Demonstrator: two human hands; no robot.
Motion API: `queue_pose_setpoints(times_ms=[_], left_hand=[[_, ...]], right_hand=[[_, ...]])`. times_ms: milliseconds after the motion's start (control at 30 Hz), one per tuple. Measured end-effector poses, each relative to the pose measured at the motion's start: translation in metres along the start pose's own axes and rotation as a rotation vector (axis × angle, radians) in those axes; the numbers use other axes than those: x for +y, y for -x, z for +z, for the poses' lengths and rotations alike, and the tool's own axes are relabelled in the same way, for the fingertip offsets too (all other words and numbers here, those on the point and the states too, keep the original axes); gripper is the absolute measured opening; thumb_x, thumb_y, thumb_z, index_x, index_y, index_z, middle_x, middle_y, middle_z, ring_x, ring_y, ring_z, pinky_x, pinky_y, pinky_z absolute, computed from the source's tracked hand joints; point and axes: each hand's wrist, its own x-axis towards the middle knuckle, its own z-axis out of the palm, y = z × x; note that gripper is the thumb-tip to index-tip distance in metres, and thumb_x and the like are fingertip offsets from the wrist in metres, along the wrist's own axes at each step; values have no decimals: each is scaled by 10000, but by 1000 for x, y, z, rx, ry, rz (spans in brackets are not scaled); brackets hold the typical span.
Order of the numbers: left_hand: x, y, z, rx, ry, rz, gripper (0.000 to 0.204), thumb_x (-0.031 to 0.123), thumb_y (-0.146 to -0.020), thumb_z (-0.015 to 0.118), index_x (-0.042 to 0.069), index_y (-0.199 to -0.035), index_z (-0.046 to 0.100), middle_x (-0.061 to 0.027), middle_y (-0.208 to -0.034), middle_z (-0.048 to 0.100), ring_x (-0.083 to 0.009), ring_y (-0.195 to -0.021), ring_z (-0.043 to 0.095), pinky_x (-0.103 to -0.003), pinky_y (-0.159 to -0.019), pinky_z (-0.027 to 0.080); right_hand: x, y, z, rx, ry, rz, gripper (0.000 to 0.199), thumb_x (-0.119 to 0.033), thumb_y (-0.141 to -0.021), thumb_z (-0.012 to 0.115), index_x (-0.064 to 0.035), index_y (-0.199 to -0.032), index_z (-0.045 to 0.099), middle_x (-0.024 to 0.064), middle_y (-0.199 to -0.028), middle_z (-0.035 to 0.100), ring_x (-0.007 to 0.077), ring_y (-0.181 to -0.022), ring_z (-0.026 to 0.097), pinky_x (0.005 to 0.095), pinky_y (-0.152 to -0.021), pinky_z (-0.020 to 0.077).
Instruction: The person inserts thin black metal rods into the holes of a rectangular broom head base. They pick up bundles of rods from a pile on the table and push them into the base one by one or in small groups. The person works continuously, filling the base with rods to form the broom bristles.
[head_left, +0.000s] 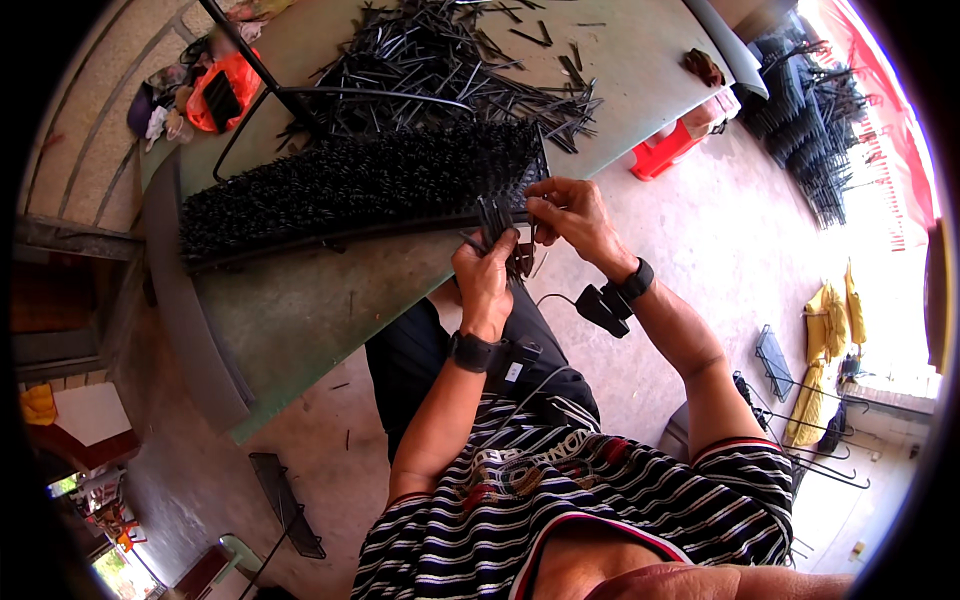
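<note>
My left hand point(483, 285) is closed around a bundle of thin black strips point(490, 222), which stick up past the thumb. Close beside it on the right, my right hand point(583, 228) pinches what looks like one thin black strip, partly hidden by the fingers. Both hands are at the near right corner of a long black wire rack point(350, 190), densely filled with short black strips standing up like bristles. Behind the rack, a large heap of loose black strips point(400, 75) is spread over the glass-topped table point(310, 320).
A red plastic stool point(662, 155) stands beyond the table's right edge. Stacked black wire racks point(800, 115) are farther right. An orange bag point(225, 90) lies at the far left. Another black rack point(285, 500) is on the floor, lower left. Yellow cloths point(828, 330) hang at right.
</note>
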Motion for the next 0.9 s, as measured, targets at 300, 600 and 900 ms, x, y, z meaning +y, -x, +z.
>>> queue_pose_setpoints(times_ms=[300, 600, 900], left_hand=[[5, -1, -10, -11, -28, -77, 60, 1, -801, 617, 9, -860, 611, -42, -698, 600, -154, -543, 593, -279, -496, 491], [4, -9, -5, 6, 61, -41, 62, 18, -827, 613, 9, -887, 629, -58, -793, 643, -147, -658, 617, -265, -587, 503], [8, 3, -1, -164, -81, -121, 81, 21, -813, 631, 15, -890, 608, -68, -743, 628, -189, -580, 627, -303, -522, 528]], right_hand=[[-4, 39, 11, 265, 23, -509, 97, 61, -828, 584, 50, -922, 563, 77, -757, 608, 133, -614, 615, 241, -539, 502], [25, 39, 4, -117, 627, -997, 284, -113, -694, 744, 5, -920, 619, 110, -1010, 621, 301, -978, 586, 368, -782, 514], [21, 15, 4, 85, -167, 2, 210, -155, -881, 608, 53, -864, 639, 60, -691, 649, 88, -529, 582, 206, -463, 454]])
